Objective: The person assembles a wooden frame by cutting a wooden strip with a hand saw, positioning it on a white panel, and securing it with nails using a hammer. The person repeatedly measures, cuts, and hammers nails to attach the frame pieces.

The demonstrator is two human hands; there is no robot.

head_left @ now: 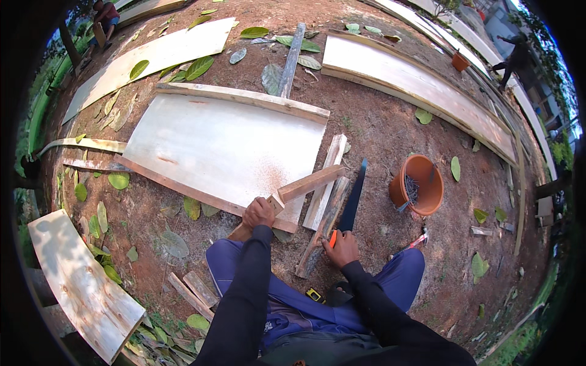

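My left hand point(259, 212) is closed around the near end of a short wooden batten point(311, 183), at the near edge of a plywood panel point(226, 143). The batten slants up and right, past the panel's side. Reddish sawdust point(270, 177) is scattered on the panel beside it. My right hand point(342, 249) grips the orange handle of a hand saw point(351, 208); its dark blade points away from me, apart from the batten. Two more wood pieces lie left of the saw, a pale strip point(318, 204) and a rough one point(320, 235).
An orange bucket point(425, 183) holding nails stands to the right, with a hammer point(420, 239) near my knee. A yellow tape measure point(314, 295) lies before me. Long boards point(421, 85) and leaves cover the dirt around. Two people are farther off, one at each upper side.
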